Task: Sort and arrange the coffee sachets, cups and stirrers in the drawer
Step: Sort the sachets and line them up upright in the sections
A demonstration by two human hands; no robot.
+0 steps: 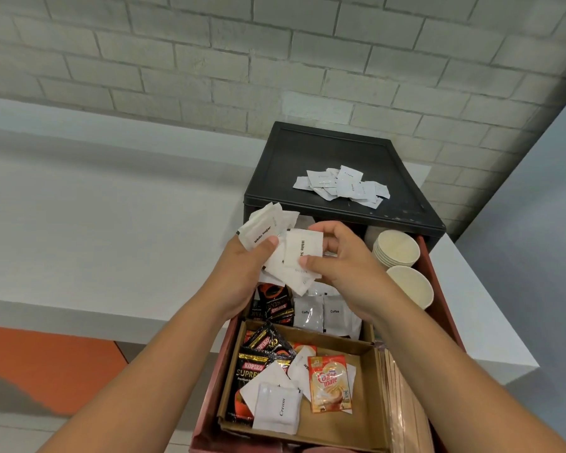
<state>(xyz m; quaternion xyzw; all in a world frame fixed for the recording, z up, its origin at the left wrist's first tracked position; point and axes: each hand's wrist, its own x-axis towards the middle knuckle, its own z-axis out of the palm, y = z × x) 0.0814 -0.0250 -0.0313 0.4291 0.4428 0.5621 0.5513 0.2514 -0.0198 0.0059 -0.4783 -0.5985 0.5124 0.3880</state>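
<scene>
Sugar sachets (276, 268) over the open drawer (209, 390), left hand (245, 276) gripping the bundle, right hand (347, 266) pinching one; cream pile (343, 186) on cabinet top (399, 158), cups (397, 253) and stirrers (402, 403) placed, mixed sachets (275, 384) unsorted.

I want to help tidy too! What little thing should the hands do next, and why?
Probably tuck the sachet pinched by the right hand into the bundle the left hand holds. Both read White Sugar, so they belong together, just as the Cream sachets sit in their own pile on the black cabinet.
</scene>
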